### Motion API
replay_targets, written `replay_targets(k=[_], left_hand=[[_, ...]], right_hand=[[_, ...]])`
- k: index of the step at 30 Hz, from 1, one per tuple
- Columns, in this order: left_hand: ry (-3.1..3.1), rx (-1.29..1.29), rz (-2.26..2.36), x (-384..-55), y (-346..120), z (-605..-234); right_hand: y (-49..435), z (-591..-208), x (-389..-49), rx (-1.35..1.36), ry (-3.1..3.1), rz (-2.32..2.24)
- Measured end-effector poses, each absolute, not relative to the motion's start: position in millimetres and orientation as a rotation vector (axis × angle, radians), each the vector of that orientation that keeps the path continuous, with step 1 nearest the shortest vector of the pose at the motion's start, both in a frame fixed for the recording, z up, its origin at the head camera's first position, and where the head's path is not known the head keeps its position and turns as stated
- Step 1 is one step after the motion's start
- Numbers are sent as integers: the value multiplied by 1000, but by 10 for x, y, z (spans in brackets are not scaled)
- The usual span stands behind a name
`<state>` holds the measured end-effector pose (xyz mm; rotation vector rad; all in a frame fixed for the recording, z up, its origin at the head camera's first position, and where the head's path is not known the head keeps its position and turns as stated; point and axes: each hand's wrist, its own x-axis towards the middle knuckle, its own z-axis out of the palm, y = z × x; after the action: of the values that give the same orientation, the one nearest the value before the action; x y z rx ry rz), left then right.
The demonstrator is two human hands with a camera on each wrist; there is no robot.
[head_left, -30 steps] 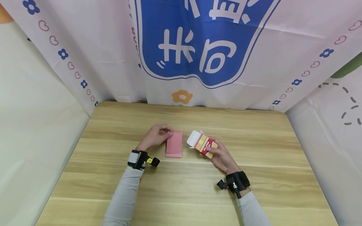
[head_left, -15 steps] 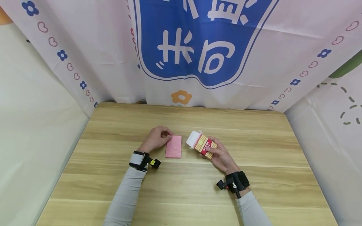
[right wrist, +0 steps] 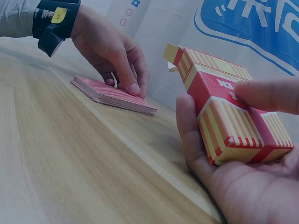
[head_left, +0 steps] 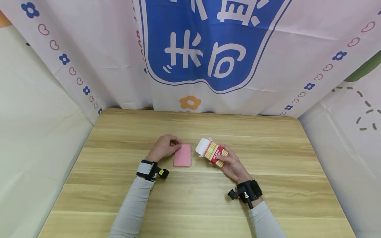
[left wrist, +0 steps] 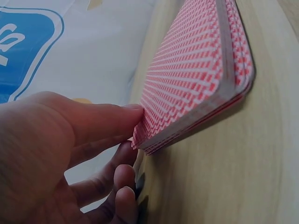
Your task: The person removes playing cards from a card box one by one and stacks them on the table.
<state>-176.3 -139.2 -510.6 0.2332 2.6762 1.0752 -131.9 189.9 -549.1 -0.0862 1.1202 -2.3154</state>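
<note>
A stack of playing cards (head_left: 182, 156) with pink-red checked backs lies face down on the wooden table. My left hand (head_left: 163, 147) pinches its far left corner. In the left wrist view the thumb lies over the top of the deck (left wrist: 184, 74), with the forefinger at the edge below, and the upper cards sit slightly offset from the lower ones. To the right, my right hand (head_left: 234, 166) holds a red and yellow striped card box (head_left: 212, 152), tilted, its white flap open towards the deck. Thumb on the front, fingers behind, as the right wrist view of the box (right wrist: 229, 116) shows.
The wooden table (head_left: 190, 201) extends around both hands. A white cloth with a blue printed panel (head_left: 190, 56) hangs along the back edge, and pale sheets (head_left: 38, 138) flank the sides. Each wrist wears a black camera strap (head_left: 249, 191).
My left hand has come slightly nearer, drawing the upper cards down over the lower ones, so the stack looks more even. The right hand keeps holding the box in place.
</note>
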Motion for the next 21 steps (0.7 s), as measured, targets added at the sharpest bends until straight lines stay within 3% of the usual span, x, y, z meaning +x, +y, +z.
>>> replay_targets(k=[21], left_hand=[[2655,292,1245,-1748,-1410,-5006]], right_hand=[[1907,-5488,-1316,-108,1149,-2302]])
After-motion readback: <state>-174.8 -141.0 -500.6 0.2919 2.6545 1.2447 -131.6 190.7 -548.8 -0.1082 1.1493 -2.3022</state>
